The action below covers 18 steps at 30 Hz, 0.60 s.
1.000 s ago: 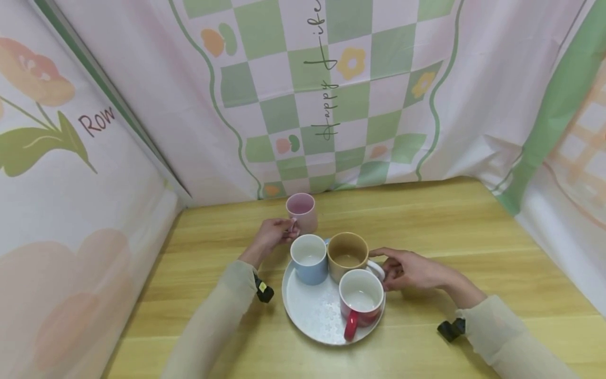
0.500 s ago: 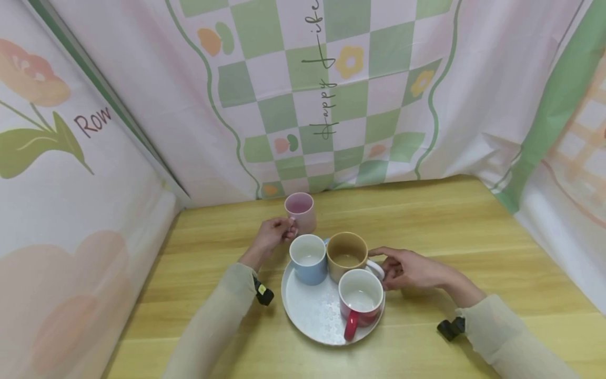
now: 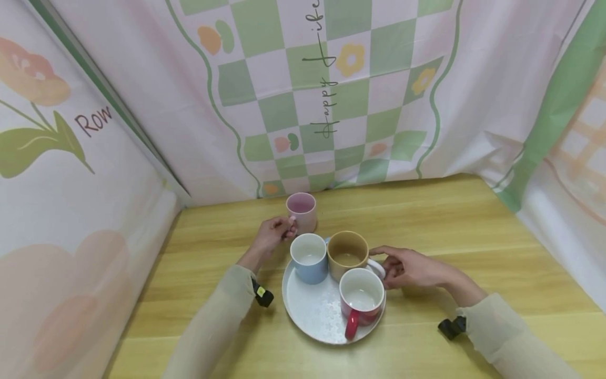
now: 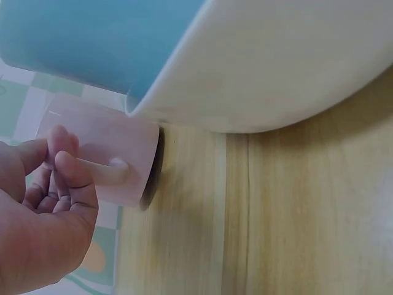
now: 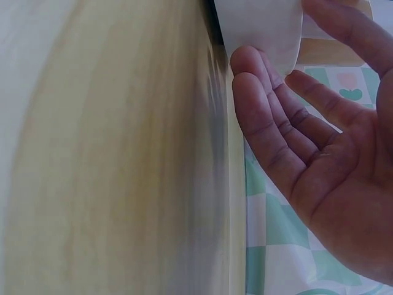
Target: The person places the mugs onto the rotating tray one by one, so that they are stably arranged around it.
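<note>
My left hand (image 3: 271, 237) pinches the handle of a pink mug (image 3: 309, 220), which stands upright behind the round white tray (image 3: 310, 321). In the left wrist view the thumb and fingertips meet at the handle (image 4: 104, 172). On the tray are a light blue mug (image 3: 310, 271), a tan mug (image 3: 337, 267) with a white handle, and a white-lined mug (image 3: 362, 296) with a red handle. My right hand (image 3: 412, 269) is at the tray's right side, index finger reaching toward the tan mug. In the right wrist view its loosely bent fingertips (image 5: 249, 92) lie against a white surface.
The wooden table (image 3: 426, 337) extends around the tray. A checked green-and-white curtain (image 3: 322, 105) hangs along its back edge, close behind the pink mug. Printed fabric (image 3: 71, 210) walls off the left side, and another sheet (image 3: 563, 210) the right.
</note>
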Tool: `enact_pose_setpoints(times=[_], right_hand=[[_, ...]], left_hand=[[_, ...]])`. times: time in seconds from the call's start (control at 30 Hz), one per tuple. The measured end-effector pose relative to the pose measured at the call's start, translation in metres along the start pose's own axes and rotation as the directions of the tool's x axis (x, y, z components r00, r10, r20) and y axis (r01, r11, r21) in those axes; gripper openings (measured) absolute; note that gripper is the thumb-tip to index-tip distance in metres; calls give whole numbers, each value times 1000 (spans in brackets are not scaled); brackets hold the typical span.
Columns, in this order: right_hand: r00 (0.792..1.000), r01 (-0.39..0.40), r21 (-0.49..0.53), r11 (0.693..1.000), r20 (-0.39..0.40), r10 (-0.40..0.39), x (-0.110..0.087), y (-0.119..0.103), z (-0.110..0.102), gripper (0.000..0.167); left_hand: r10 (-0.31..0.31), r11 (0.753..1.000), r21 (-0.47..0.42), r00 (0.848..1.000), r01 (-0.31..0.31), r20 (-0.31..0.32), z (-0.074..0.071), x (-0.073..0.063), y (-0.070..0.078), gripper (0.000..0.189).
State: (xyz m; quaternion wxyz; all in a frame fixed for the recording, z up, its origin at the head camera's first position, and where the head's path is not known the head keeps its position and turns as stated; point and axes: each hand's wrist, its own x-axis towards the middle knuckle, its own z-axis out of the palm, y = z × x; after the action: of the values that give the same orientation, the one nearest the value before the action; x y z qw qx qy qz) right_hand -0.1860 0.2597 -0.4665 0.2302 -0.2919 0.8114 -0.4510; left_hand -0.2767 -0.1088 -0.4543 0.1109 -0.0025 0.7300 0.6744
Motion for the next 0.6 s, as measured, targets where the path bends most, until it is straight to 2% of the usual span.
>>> enact_pose_setpoints(times=[0.17,0.43,0.6], right_hand=[[1000,9,2,1000,3,-9,0,0,0,79],[1000,13,-4,1000,-1,-13,0,1,0,79],[1000,19,-14,1000,-5,-19,0,1,0,79]], left_hand=[[11,1000,7,1000,-11,-3,-4,-5,-1,25],[-15,1000,20,999,16,-32,-15,-12,0,22],[0,1000,10,999,0,-34,-21,-18,2,22]])
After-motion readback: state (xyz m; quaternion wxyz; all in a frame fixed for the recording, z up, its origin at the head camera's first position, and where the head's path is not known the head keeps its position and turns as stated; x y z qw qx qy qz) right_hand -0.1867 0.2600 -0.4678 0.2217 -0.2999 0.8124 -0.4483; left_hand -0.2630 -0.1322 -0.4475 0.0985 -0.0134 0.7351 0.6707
